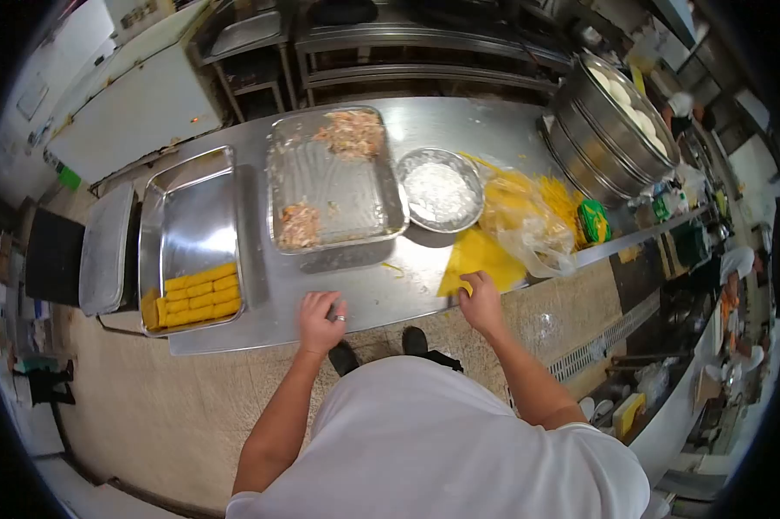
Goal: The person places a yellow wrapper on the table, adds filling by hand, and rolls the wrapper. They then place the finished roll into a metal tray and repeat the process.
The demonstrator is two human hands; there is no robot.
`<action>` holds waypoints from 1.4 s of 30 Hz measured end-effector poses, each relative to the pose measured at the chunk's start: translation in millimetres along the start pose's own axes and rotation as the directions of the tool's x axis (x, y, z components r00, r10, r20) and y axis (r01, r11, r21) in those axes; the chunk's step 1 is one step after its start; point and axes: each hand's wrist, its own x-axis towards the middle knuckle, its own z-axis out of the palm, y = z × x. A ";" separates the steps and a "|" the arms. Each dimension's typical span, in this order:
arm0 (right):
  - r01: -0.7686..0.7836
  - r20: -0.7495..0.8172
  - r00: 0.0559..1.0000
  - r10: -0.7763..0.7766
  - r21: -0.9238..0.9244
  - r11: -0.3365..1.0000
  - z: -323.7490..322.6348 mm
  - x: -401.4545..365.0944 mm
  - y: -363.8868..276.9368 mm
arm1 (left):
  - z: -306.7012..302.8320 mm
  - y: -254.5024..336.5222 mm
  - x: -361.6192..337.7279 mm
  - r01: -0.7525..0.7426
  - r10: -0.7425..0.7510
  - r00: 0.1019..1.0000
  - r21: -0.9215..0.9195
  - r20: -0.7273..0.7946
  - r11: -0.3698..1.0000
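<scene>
Your right hand (479,297) is at the near corner of the yellow wrapper sheets (479,262), thumb and fingers almost closed at the edge; whether they pinch a sheet cannot be told. The sheets lie at the table's front edge, beside the plastic bag (537,233) and near the round metal bowl (442,191). Your left hand (322,320) is over the front edge of the steel table (316,290), fingers partly curled; whether it grips anything cannot be told. The filling tray (333,195) lies beyond it, left of the bowl.
</scene>
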 end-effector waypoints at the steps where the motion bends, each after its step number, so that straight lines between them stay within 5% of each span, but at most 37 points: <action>1: 0.007 -0.030 1.000 -0.008 -0.033 0.999 -4.3 2.7 16.9 | 17.2 19.6 5.6 -0.009 0.011 0.999 -0.044 0.032 0.999; 5: -0.017 0.120 0.993 0.016 0.003 1.000 -4.1 6.8 73.3 | 85.1 88.8 24.3 -0.061 0.083 0.988 -0.167 0.132 0.984; 8: -0.214 0.181 0.967 0.180 0.188 0.959 -1.7 13.0 91.8 | 122.6 122.5 32.6 -0.048 0.104 0.971 -0.247 0.217 0.968; 9: -0.283 0.195 0.952 0.236 0.266 0.921 0.5 15.5 99.3 | 134.0 132.2 34.5 -0.030 0.101 0.964 -0.275 0.247 0.961; 10: -0.348 0.214 0.933 0.288 0.342 0.873 3.9 17.8 105.7 | 145.4 142.4 35.2 0.153 -0.049 0.944 -0.300 0.326 0.942; 12: -0.415 0.250 0.909 0.334 0.451 0.790 6.4 20.4 113.5 | 166.7 161.6 38.6 0.496 -0.321 0.817 -0.299 0.479 0.815; 15: -0.341 0.250 0.937 0.244 0.501 0.796 -1.7 23.5 107.1 | 204.7 165.5 55.9 0.917 -0.568 0.397 -0.281 0.721 0.285; 18: -0.135 0.227 0.973 0.030 0.466 0.875 -14.7 17.5 83.1 | 215.5 171.2 67.1 0.933 -0.563 0.357 -0.262 0.745 0.244; 21: -0.070 0.219 0.975 -0.039 0.467 0.881 -23.4 14.4 72.4 | 217.3 139.5 58.8 0.582 -0.499 0.720 -0.029 0.482 0.812; 23: -0.029 0.110 0.994 -0.015 0.386 0.922 -26.0 15.9 77.0 | 195.0 121.2 57.8 0.617 -0.534 0.712 -0.042 0.456 0.786; 29: -0.049 0.168 0.986 -0.003 0.303 0.952 -21.5 34.2 81.9 | 102.3 53.3 34.3 0.647 -0.632 0.721 0.049 0.284 0.761; 35: 0.192 0.154 0.955 -0.253 0.326 0.926 7.8 43.8 5.1 | 26.0 21.1 19.1 0.658 -0.689 0.706 0.208 0.162 0.723; 39: 0.396 0.201 0.853 -0.482 0.352 0.848 33.2 42.7 -59.5 | -10.6 12.3 16.2 0.684 -0.738 0.650 0.284 0.182 0.672; 42: 0.434 0.261 0.805 -0.532 0.352 0.829 47.5 50.5 -104.3 | -23.4 7.5 10.6 0.494 -0.575 0.812 0.404 0.105 0.770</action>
